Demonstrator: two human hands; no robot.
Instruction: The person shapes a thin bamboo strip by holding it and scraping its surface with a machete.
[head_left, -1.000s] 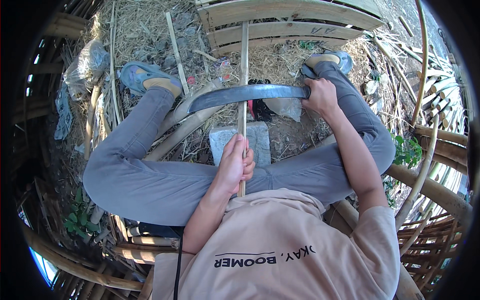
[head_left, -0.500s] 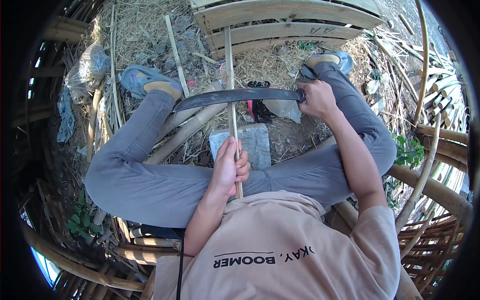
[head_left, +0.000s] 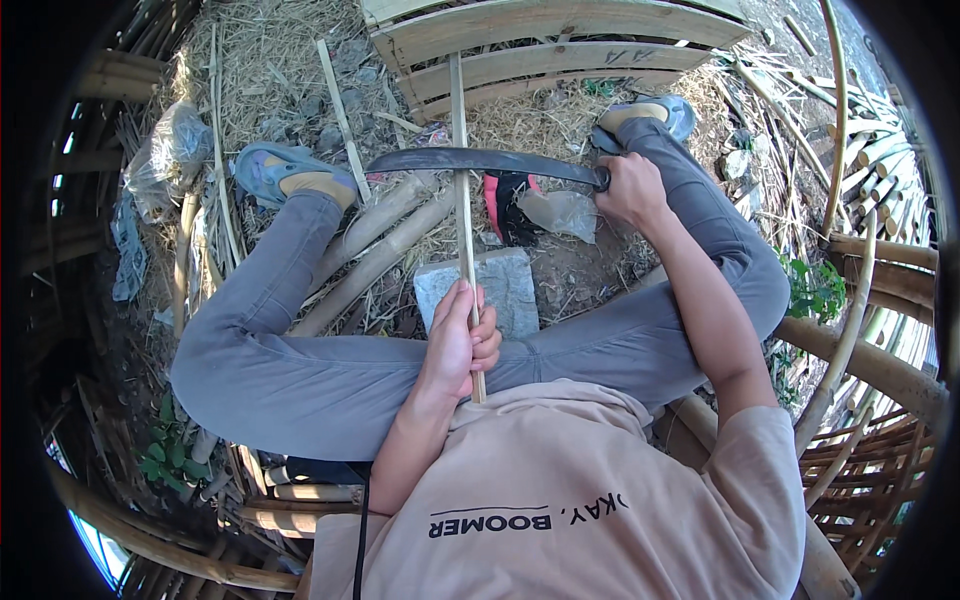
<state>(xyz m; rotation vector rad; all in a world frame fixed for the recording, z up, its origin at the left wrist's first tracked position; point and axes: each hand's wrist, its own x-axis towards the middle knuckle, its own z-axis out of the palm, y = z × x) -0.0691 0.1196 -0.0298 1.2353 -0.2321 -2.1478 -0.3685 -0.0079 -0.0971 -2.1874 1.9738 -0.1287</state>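
My left hand (head_left: 464,340) is closed around the near end of a long, narrow bamboo strip (head_left: 463,225), close to my lap. The strip points away from me, its far end at a slatted wooden crate (head_left: 560,47). In my right hand (head_left: 633,190) is the handle of a machete (head_left: 480,160). Its dark, curved blade lies crosswise over the strip, well beyond my left hand, tip to the left. Whether the edge bites into the strip, I cannot tell. A pale stone block (head_left: 510,285) rests on the ground under the strip, between my legs.
Bamboo poles (head_left: 375,255) lie on the ground by my left leg. A black and pink item (head_left: 513,207) is beside a clear plastic bag (head_left: 565,213). Cut bamboo (head_left: 880,165) is piled at far right. Another plastic bag (head_left: 175,150) hangs at left. Straw covers the ground.
The machete has slid away from me along the strip, and its tip has swung farther out. My right hand has moved slightly; my left hand keeps its hold.
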